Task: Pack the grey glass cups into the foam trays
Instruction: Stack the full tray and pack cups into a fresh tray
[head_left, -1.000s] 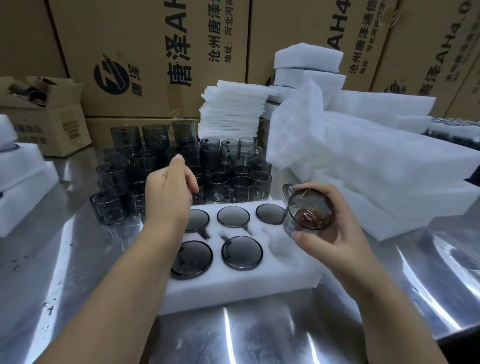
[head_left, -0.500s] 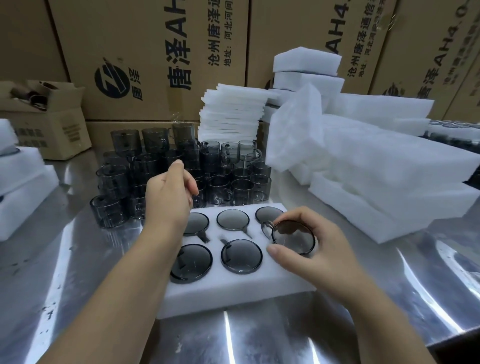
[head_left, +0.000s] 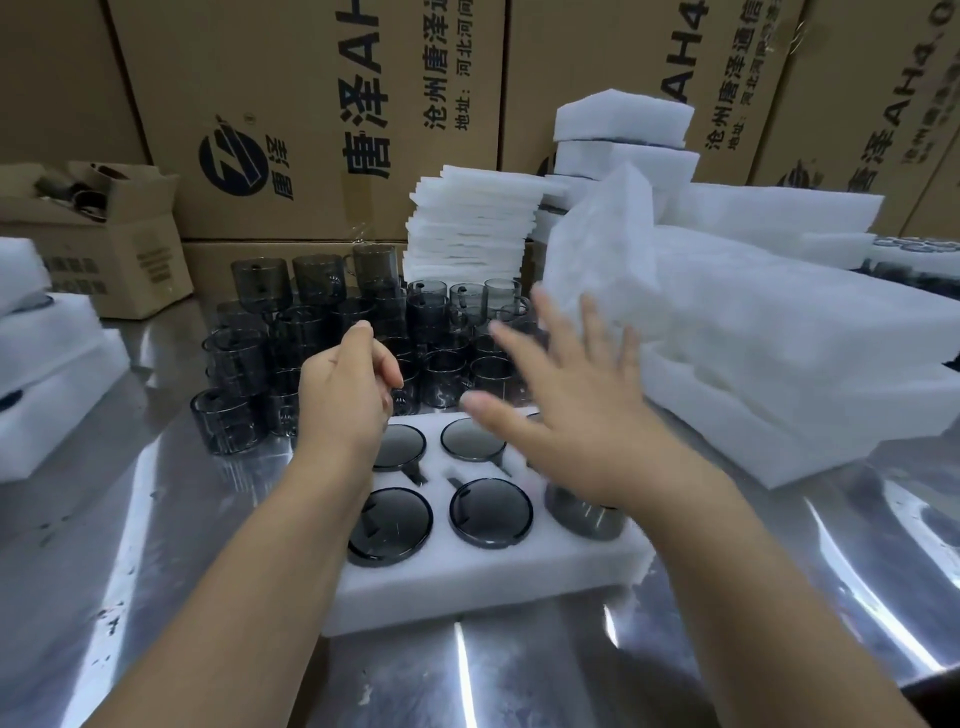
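Neatly, round grey glass cups sat in holes in the white foam tray. The right hand was spread wide and empty above them. The left hand was loosely curled, holding nothing.

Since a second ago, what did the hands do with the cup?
The right hand set its cup into the front right slot of the foam tray, let go, and lifted away, fingers spread. The left hand stayed hovering over the loose cups.

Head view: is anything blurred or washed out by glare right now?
Head view: the right hand is motion-blurred, fingers spread; the left hand is sharp. Bright glare streaks cross the metal table; the cartons bow from wide-angle distortion.
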